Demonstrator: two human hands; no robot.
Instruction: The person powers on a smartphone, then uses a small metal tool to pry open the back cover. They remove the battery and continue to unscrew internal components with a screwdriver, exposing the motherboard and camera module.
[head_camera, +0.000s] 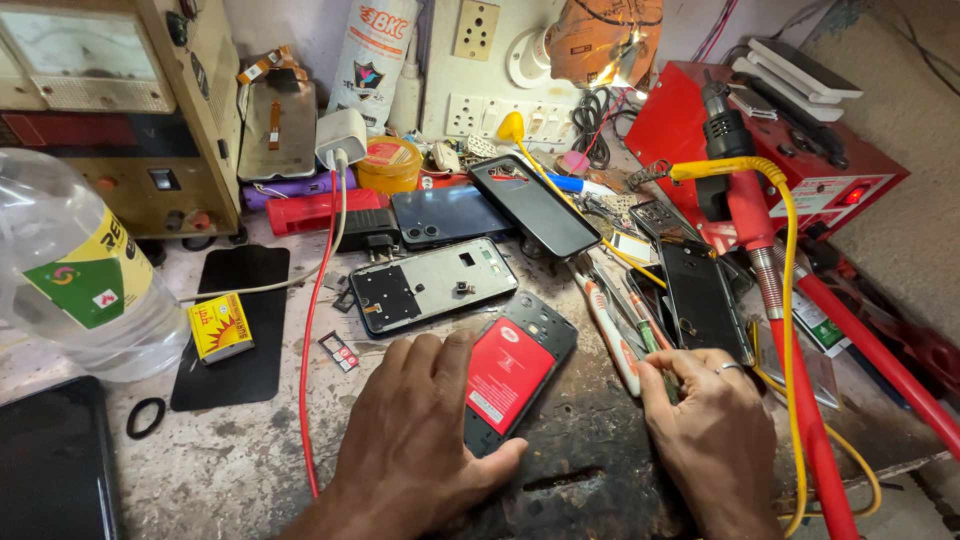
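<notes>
My left hand (415, 440) presses down on an opened phone (515, 370) lying face down on the worn bench, its red battery exposed; my fingers lie over its left edge and my thumb reaches under its lower end. My right hand (710, 430) is to the right of it, fingers curled around a thin green-handled tool (648, 335) among several tools. A ring shows on one finger.
A phone mid-frame (432, 285), dark blue phone (445, 215) and black back cover (535, 205) lie behind. Red hot-air handle with yellow cable (775, 300) crosses at right. Plastic bottle (75, 270), yellow matchbox (220, 327), black mat (235, 325), red wire (310, 340) at left.
</notes>
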